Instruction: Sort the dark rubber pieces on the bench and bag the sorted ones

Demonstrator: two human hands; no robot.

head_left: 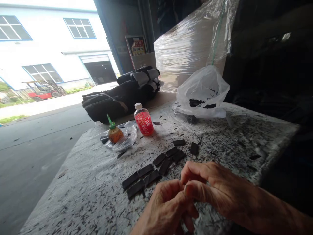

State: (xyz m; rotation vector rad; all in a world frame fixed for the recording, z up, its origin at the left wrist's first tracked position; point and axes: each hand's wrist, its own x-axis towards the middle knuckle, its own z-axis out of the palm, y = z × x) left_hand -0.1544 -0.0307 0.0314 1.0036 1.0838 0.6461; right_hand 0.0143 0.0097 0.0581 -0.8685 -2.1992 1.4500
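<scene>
My left hand (168, 207) and my right hand (210, 187) meet over the near part of the table, fingertips pinched together. Whatever lies between the fingers is hidden or too small to make out. Just beyond them, several flat black rectangular pieces (145, 170) are spread on the table, some side by side and some overlapping. One black piece (194, 148) lies apart from the others, beyond my right hand.
The table (80, 182) is speckled with dark scraps. On it stand a red-labelled bottle (144, 122), a green-nozzled glue bottle (114, 133) on clear plastic, and a white plastic bag (202, 91). Black bundled sheets (117, 98) lie behind, near a film-wrapped stack (181, 58).
</scene>
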